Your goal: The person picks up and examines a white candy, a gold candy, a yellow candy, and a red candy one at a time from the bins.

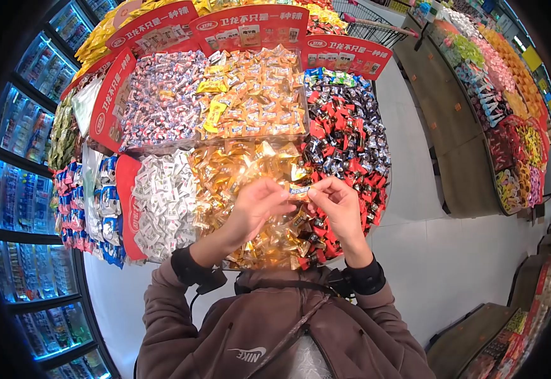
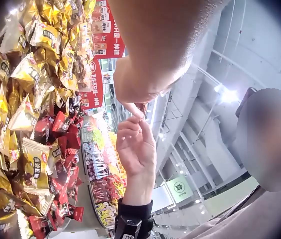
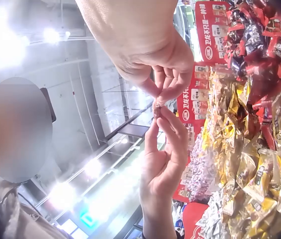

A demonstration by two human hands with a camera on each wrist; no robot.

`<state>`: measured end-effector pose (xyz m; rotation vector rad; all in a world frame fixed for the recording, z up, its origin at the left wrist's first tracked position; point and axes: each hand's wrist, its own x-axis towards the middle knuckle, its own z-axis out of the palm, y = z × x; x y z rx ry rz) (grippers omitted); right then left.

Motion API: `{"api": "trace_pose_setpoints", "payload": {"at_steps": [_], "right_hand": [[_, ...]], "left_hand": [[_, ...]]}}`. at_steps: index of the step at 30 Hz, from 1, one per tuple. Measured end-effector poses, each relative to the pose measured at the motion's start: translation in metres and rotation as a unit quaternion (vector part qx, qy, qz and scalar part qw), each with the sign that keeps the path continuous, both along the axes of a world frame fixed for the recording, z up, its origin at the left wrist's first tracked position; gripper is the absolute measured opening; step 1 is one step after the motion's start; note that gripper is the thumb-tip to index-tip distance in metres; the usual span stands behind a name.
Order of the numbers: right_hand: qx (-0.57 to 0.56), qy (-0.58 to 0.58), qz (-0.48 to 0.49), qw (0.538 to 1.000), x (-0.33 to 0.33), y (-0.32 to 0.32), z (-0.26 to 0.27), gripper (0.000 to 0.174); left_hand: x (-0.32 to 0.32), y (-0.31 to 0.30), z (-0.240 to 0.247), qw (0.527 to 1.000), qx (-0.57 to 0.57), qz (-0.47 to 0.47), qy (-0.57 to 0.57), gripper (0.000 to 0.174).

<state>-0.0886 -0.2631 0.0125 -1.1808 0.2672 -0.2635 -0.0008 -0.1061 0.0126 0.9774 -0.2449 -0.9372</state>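
Observation:
A small wrapped candy (image 1: 299,192) with a dark blue label and white lettering is held up between both hands, over the front of a candy display. My left hand (image 1: 257,207) pinches its left end between thumb and fingertips, while my right hand (image 1: 340,207) pinches the right end. Seen from the right wrist, the fingertips of the left hand (image 3: 161,162) and right hand (image 3: 168,69) nearly meet around the candy (image 3: 156,111). Gold-wrapped candies (image 1: 231,218) lie beneath the hands. Beside the right hand are red and black wrapped candies (image 1: 367,189).
White-wrapped candies (image 1: 165,205) fill a section left of the gold ones. Orange-wrapped candies (image 1: 259,95) sit behind, under red printed signs (image 1: 250,28). Lit refrigerated shelves (image 1: 19,196) line the left side. Across a tiled floor (image 1: 408,246), another candy stand (image 1: 471,167) stands right.

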Motion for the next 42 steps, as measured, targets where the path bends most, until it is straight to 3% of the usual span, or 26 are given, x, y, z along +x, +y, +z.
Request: {"api": "trace_pose_setpoints", "payload": {"at_steps": [15,17,18,20,21,22,27,31,34,38,42], "right_hand": [[0.002,0.005,0.003,1.0,-0.002,0.003,0.0,0.006],[-0.001,0.004,0.007,1.0,-0.001,0.001,-0.003,0.007],[-0.01,0.014,0.011,1.0,-0.001,0.0,-0.007,0.007],[-0.054,0.027,0.023,0.998,-0.002,-0.001,-0.014,0.006],[-0.058,0.035,0.031,0.997,-0.003,-0.001,-0.016,0.005],[-0.067,0.043,0.029,0.996,-0.004,0.0,-0.021,0.006],[-0.053,0.047,0.027,0.997,-0.008,-0.002,-0.025,0.005],[-0.05,0.045,0.031,0.997,-0.009,-0.006,-0.023,0.006],[-0.04,0.05,0.029,0.998,-0.01,-0.012,-0.021,0.013],[-0.071,0.052,0.05,0.995,-0.013,-0.015,-0.023,0.016],[-0.068,0.044,0.058,0.995,-0.014,-0.015,-0.028,0.016]], "left_hand": [[-0.003,0.002,0.002,1.0,-0.016,0.004,0.0,0.004],[0.0,0.0,0.008,1.0,0.0,0.01,-0.019,0.005],[0.002,-0.001,0.008,0.993,0.051,0.015,-0.106,0.015],[0.004,-0.001,0.014,0.928,0.109,0.015,-0.356,0.025],[0.007,0.001,0.027,0.814,0.15,-0.003,-0.561,0.031],[0.011,-0.002,0.014,0.764,0.11,0.001,-0.636,0.029],[0.009,-0.007,0.012,0.614,0.105,0.004,-0.782,0.022],[0.017,-0.012,0.017,0.566,0.094,-0.018,-0.819,0.019],[0.055,-0.029,0.032,0.531,0.124,0.053,-0.837,0.017],[0.13,-0.064,0.036,0.561,0.172,0.097,-0.804,0.017],[0.161,-0.096,0.034,0.572,0.25,0.072,-0.778,0.017]]}}
